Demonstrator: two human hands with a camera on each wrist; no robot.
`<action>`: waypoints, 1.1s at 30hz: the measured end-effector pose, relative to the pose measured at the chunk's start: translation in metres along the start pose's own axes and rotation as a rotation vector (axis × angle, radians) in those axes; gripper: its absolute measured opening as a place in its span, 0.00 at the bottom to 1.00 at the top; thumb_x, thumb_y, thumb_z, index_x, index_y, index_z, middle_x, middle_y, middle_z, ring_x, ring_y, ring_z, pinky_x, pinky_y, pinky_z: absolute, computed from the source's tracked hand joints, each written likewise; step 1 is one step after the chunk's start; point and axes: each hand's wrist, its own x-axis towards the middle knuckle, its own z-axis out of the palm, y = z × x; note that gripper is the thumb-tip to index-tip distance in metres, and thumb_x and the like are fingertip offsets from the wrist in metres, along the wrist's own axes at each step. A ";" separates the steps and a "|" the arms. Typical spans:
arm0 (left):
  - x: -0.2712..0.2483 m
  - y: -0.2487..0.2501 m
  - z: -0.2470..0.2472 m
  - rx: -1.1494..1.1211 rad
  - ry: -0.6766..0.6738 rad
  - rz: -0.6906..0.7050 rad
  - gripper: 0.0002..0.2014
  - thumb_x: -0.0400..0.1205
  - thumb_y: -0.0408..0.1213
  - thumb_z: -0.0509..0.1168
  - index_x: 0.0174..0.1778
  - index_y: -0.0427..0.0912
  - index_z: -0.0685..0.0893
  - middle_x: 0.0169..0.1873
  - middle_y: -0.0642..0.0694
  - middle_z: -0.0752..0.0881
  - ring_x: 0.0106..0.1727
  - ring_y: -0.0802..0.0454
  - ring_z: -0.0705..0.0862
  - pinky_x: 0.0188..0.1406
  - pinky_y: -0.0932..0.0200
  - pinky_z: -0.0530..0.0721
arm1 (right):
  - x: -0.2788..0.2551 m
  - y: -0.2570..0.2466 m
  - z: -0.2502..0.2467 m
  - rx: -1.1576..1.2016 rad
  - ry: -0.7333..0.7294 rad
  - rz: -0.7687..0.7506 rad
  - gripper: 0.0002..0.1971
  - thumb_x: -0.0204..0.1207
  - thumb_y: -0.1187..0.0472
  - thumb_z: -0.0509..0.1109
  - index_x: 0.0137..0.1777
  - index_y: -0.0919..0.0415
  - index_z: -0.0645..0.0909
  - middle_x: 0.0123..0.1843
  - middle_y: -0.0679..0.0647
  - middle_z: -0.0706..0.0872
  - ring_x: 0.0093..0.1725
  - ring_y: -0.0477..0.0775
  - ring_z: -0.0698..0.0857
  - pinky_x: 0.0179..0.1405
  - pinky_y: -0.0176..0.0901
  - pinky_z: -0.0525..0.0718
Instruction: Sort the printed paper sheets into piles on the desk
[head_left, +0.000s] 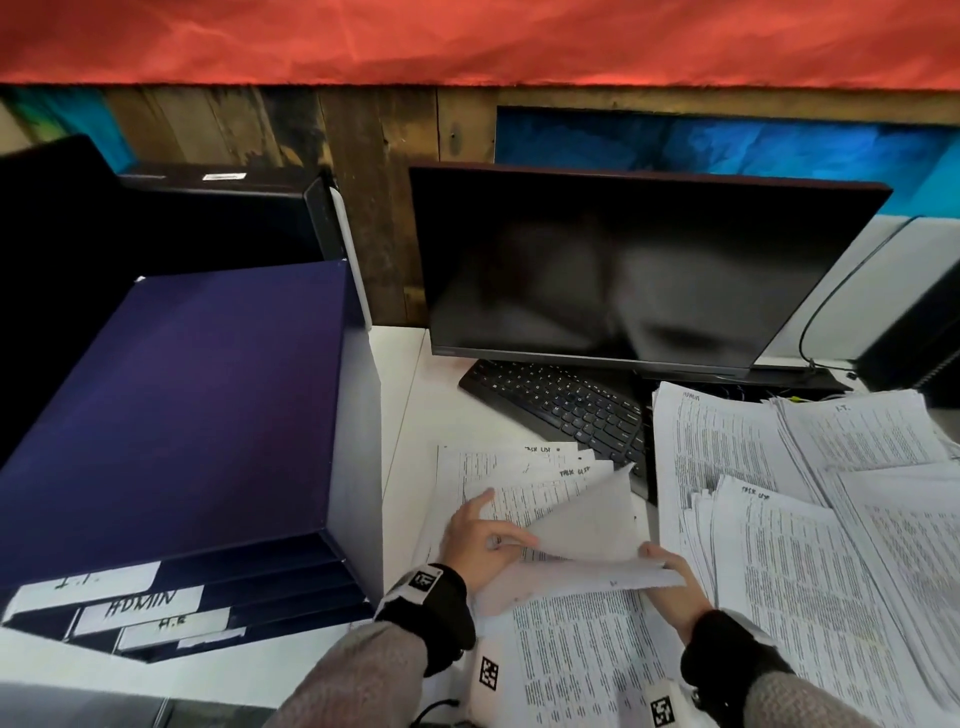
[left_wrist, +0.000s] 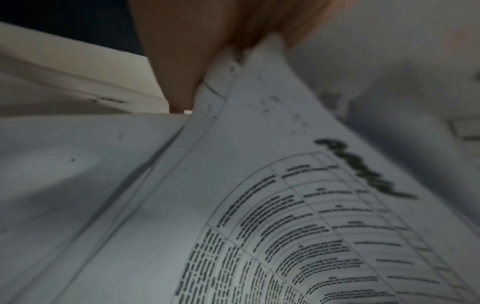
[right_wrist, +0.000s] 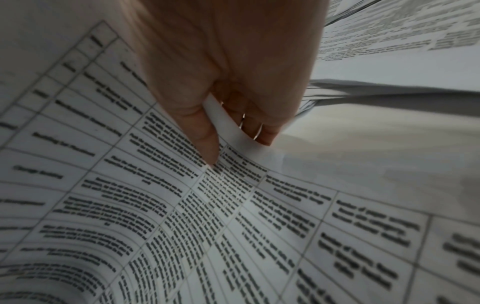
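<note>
Printed sheets with tables lie in several piles on the white desk. A fanned pile marked "TASK LIST" sits in the middle, with my left hand on it. In the left wrist view its fingers pinch the corner of a few sheets with handwriting on top. A curled sheet stands up between both hands. My right hand pinches its lower corner, thumb on the printed side and fingers curled under the edge. Other piles marked ADMIN, I.T. and TASK LIST lie to the right.
A dark blue drawer unit with labels I.T., ADMIN and H.R stands on the left. A black monitor and keyboard sit behind the piles. A further printed pile lies at the desk's front edge. A black cable runs at the right.
</note>
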 end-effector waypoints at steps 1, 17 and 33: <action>-0.001 -0.003 0.002 -0.044 -0.001 -0.011 0.20 0.76 0.40 0.72 0.36 0.79 0.85 0.81 0.52 0.54 0.81 0.47 0.57 0.80 0.45 0.60 | -0.001 -0.003 0.000 -0.007 -0.006 0.001 0.17 0.71 0.80 0.64 0.26 0.63 0.70 0.25 0.49 0.74 0.28 0.50 0.71 0.33 0.43 0.67; -0.013 0.017 -0.003 -0.343 -0.052 -0.022 0.16 0.74 0.33 0.74 0.35 0.65 0.89 0.49 0.52 0.86 0.55 0.64 0.82 0.60 0.69 0.75 | 0.004 0.003 -0.003 0.003 -0.005 0.048 0.11 0.70 0.83 0.64 0.31 0.72 0.73 0.25 0.64 0.75 0.31 0.52 0.74 0.29 0.42 0.72; 0.002 0.011 -0.013 0.115 -0.010 -0.346 0.32 0.65 0.49 0.72 0.68 0.54 0.75 0.67 0.47 0.76 0.68 0.47 0.76 0.70 0.50 0.75 | -0.004 -0.003 0.001 0.061 -0.045 0.013 0.08 0.63 0.73 0.73 0.30 0.67 0.75 0.30 0.59 0.81 0.33 0.52 0.79 0.34 0.40 0.75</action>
